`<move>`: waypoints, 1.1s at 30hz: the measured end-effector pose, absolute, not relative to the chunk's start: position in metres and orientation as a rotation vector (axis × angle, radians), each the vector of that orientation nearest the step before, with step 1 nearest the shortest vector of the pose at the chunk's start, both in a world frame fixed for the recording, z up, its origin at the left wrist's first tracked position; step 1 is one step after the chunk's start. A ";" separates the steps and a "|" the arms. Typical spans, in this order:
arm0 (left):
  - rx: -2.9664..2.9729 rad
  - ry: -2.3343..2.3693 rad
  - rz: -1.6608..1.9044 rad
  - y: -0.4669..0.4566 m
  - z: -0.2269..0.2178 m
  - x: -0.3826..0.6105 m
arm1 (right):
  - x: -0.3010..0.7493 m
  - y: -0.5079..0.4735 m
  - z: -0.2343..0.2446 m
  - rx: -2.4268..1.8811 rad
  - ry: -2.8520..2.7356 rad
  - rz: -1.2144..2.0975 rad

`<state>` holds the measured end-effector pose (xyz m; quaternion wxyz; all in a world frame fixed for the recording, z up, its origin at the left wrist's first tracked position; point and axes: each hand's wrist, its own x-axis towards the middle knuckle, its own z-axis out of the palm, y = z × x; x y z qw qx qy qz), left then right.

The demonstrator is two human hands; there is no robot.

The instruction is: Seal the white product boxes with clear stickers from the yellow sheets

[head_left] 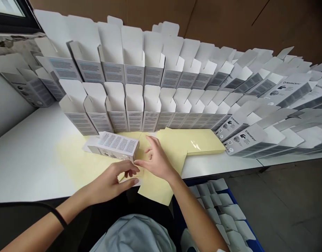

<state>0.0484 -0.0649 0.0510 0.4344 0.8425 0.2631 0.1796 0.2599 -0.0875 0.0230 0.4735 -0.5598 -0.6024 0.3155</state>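
A small printed carton [116, 145] lies on its side on pale yellow sheets, with a white flap sticking out at its left end. Just in front of it is my left hand [120, 178], its fingers curled and its thumb held apart, with nothing visible between them. My right hand [154, 157] hovers by the carton's right end, fingers and thumb spread and nothing in its grasp. Under my right wrist, a loose yellow sheet [161, 187] hangs over the table's front edge. Beside it sits a stack of yellow sheets [202, 140].
Rows of upright cartons with raised lids [134, 105] line the back of the white table [27, 154] and continue to the right. Below the front edge, a blue crate [251, 232] holds several white cartons. A black cable [32, 204] crosses my left forearm.
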 end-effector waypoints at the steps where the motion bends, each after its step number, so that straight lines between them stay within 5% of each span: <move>1: 2.165 0.619 0.485 -0.069 0.048 0.061 | 0.275 -0.101 0.022 -1.380 -1.396 0.709; 5: 2.383 0.501 0.688 -0.074 0.030 0.113 | 0.335 -0.151 0.008 -1.769 -0.941 0.049; 7: 2.471 0.546 0.763 -0.068 0.020 0.141 | 0.352 -0.161 -0.002 -1.965 -0.903 -0.026; 11: 2.526 0.655 0.748 -0.047 0.003 0.182 | 0.353 -0.156 -0.011 -1.965 -0.896 0.306; 17: 2.385 0.612 0.837 -0.036 -0.006 0.191 | 0.345 -0.141 -0.008 -1.337 -0.447 0.918; 33: 2.359 0.592 0.908 -0.035 0.004 0.199 | 0.337 -0.126 -0.009 -1.390 -0.469 0.787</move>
